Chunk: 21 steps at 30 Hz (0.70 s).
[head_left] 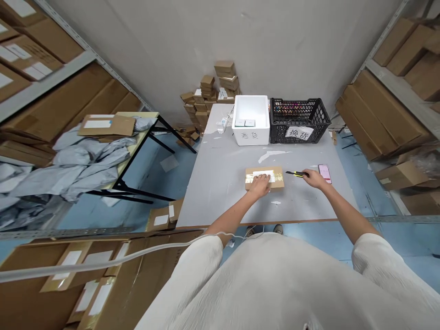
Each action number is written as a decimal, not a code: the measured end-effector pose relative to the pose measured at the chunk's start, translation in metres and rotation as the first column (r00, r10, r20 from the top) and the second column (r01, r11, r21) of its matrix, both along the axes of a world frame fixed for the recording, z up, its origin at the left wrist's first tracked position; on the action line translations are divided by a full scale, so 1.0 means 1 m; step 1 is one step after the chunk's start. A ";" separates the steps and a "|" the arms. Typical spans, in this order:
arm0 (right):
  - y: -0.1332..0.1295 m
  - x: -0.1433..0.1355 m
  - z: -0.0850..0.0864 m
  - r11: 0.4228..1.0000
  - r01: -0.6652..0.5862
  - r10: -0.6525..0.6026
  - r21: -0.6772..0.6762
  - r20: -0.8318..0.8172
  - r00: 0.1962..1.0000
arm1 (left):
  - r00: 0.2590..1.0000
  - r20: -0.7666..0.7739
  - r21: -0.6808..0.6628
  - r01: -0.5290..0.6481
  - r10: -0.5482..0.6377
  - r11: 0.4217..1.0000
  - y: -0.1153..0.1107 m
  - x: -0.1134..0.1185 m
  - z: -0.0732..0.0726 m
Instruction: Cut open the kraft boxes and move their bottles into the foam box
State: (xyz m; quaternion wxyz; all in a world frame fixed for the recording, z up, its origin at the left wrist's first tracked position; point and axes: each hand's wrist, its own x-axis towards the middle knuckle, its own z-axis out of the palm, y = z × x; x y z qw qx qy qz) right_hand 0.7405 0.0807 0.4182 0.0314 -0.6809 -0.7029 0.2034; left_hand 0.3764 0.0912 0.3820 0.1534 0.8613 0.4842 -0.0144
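A small cardboard box (277, 181) with clear tape and a white label lies on the grey table (220, 201). My left hand (260, 184) rests on its top with the fingers stretched over the label, covering part of it. To the right of the box, my right hand (312, 178) is closed around a yellow and black utility knife (297, 173). The knife's tip points left at the box, with a gap between them. Just beyond my right hand, a phone (325, 173) with a lit screen lies on the table.
A white bin (252, 136) with small boxes inside and a black plastic crate (292, 120) stand at the table's back. Stacked cartons (208, 94) lean by the wall. At left, a side table (132, 146) holds grey parcels (79, 153). A white cable (144, 251) crosses the lower left.
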 end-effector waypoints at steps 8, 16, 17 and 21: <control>0.001 -0.012 -0.006 0.999 -0.003 -0.001 -0.036 -0.120 0.993 | 0.997 -0.075 -0.074 0.009 -0.014 0.997 0.021 0.022 -0.003; 0.023 -0.020 -0.015 0.989 -0.134 0.135 -0.057 0.022 0.991 | 0.998 -0.049 -0.058 0.024 -0.027 0.998 0.024 0.022 -0.008; 0.027 -0.022 -0.016 0.986 -0.153 0.155 -0.060 0.040 0.987 | 0.999 -0.050 -0.054 0.018 -0.021 0.998 0.023 0.022 -0.010; 0.040 -0.032 -0.015 0.973 -0.219 0.225 -0.066 0.105 0.969 | 0.999 -0.040 -0.035 0.021 -0.022 0.999 0.019 0.021 -0.014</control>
